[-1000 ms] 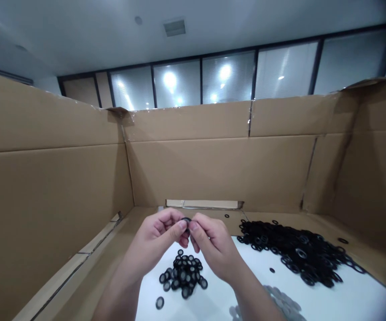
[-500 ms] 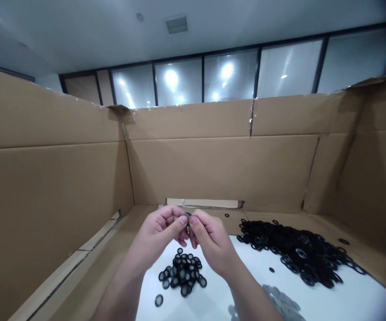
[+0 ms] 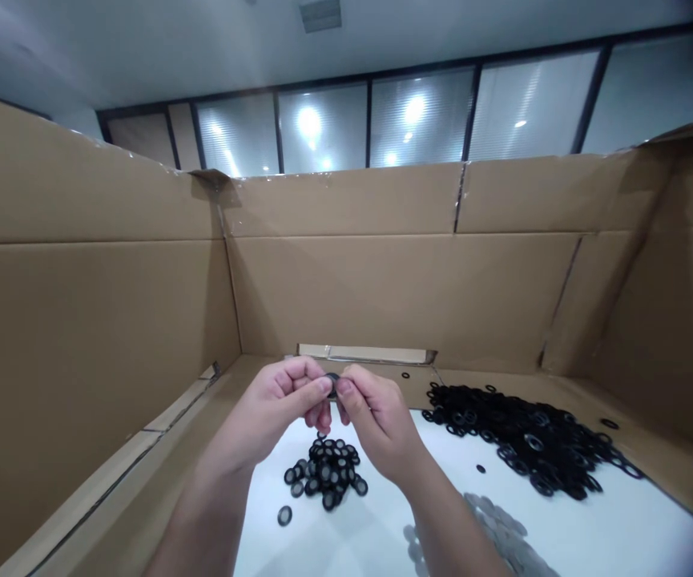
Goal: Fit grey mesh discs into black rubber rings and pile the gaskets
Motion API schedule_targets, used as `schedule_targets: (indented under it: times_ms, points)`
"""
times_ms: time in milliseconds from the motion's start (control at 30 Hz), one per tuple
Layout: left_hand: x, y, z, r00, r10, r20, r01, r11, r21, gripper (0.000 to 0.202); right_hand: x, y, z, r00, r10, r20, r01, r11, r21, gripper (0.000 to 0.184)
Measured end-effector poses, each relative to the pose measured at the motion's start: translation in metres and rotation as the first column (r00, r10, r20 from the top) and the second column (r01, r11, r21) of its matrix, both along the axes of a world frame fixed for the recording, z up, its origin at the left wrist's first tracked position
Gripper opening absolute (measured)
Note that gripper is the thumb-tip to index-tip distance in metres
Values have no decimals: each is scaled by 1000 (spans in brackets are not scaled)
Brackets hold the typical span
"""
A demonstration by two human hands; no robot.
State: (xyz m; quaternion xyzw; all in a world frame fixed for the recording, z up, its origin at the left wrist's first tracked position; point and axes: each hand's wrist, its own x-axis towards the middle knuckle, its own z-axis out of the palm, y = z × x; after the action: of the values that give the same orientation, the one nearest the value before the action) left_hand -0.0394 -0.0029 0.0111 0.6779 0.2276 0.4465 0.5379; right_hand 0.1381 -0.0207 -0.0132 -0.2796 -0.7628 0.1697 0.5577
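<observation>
As in the earlier frame, left hand (image 3: 277,401) and right hand (image 3: 376,421) still pinch one black rubber ring (image 3: 332,378) above the small ring pile (image 3: 325,473), its lower part hidden by the fingertips (image 3: 341,387).

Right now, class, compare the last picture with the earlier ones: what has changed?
The whole view shifted up in the frame, as if the head tipped down. The left hand and right hand still pinch a black ring; nothing was taken or let go. The small pile of rings and the larger pile look unchanged.
</observation>
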Motion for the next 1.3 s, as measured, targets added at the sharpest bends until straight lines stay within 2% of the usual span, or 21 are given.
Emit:
schedule_targets:
  times_ms: [167, 333, 467, 767, 933, 1067, 1200, 1300]
  points:
    - [7, 1, -2, 996, 46, 73, -46, 999, -8, 26, 0, 1, 0, 1000, 30, 3, -29, 999, -34, 37]
    - [8, -3, 0, 989, 145, 39, -147, 987, 59, 20, -1, 0, 2, 999, 26, -29, -26, 999, -19, 35]
    - [3, -4, 2, 993, 118, -29, -116, 990, 77, 19, -1, -1, 2, 999, -10, -49, 10, 1000, -7, 34]
    - [-9, 1, 1, 995, 62, -83, -63, 998, -7, 26, -2, -1, 1, 995, -87, 49, 83, 994, 69, 32]
    - [-19, 3, 1, 974, 73, -216, -72, 997, 13, 29, -2, -1, 0, 983, -139, 121, 128, 987, 94, 31]
    - [-25, 3, 2, 963, 55, -265, -52, 998, 16, 27, -5, -3, 0, 984, -125, 123, 112, 988, 107, 32]
    - [-18, 1, 3, 989, 31, -148, -33, 999, -8, 25, -12, -4, -2, 994, -99, 50, 92, 988, 125, 29]
    - [-1, -1, 1, 999, 49, 13, -49, 998, -50, 22, -20, -3, -6, 981, -158, -110, 171, 978, 123, 28]
